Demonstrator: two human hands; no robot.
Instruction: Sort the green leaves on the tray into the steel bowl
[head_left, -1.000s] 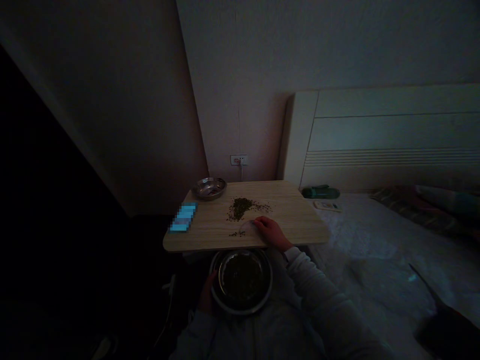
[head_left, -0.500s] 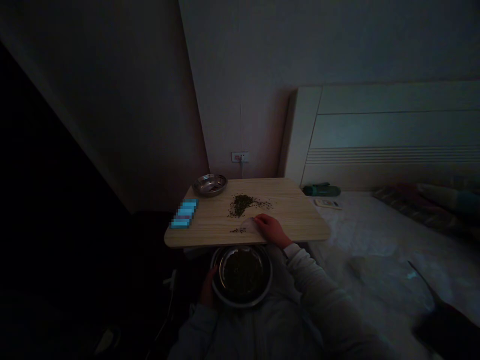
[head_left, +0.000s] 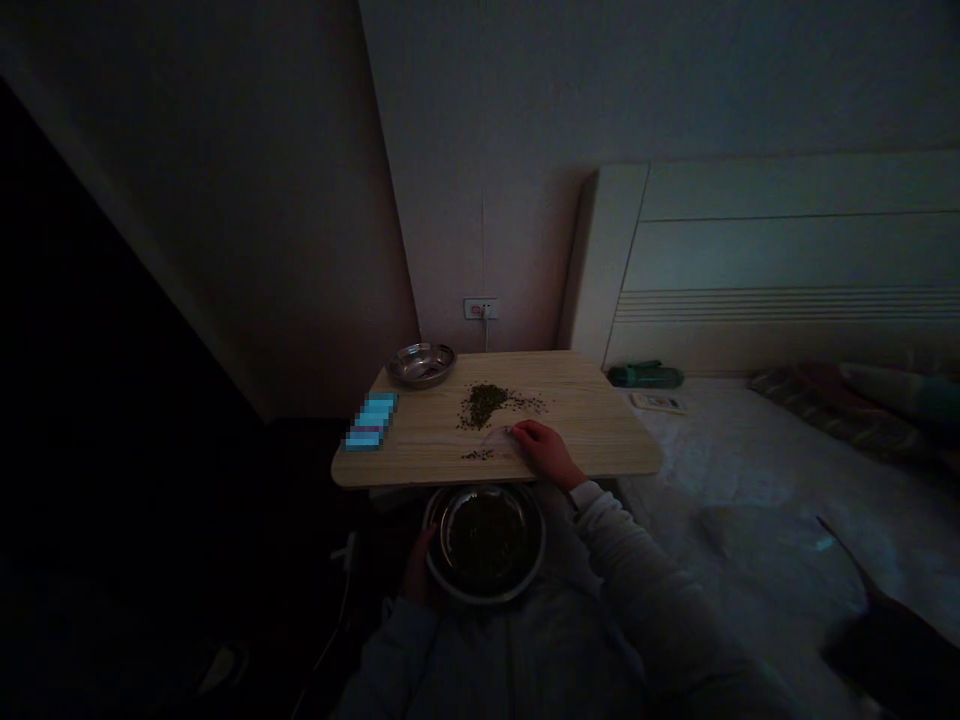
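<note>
- Dim room; pale wall (head_left: 465, 130) behind, with a socket plate (head_left: 481, 308) and a cord running down from it.
- Wooden tabletop (head_left: 600, 430), light-grained with rounded near corners, stands in front of the person.
- Main heap of small dark green grains (head_left: 484, 403) lies near the middle of the tabletop; a looser scatter trails off to its right.
- Smaller cluster of grains (head_left: 478, 455) lies nearer the front edge, apart from the heap.
- Right hand (head_left: 549, 455): above the tabletop, thumb and fingertips pinching a thin translucent piece (head_left: 497, 439). Its curved outline reaches left, between heap and cluster; exact nature not readable.
- Left hand (head_left: 420, 568): at the left side of a round basin (head_left: 487, 600) below the front edge, touching its rim. Fingers mostly in shadow; cannot tell how firmly they close.
- Shiny metal bowl (head_left: 445, 532) sits within the basin; dark greenish contents, too dim to resolve.
- Second metal bowl (head_left: 421, 366) at the far left corner of the tabletop; blurred-out bright screen (head_left: 371, 421) at the left edge.
- Right side: bed (head_left: 675, 470) with pale headboard (head_left: 750, 240); green bottle (head_left: 645, 376) and light-coloured remote (head_left: 658, 402) near the tabletop.
</note>
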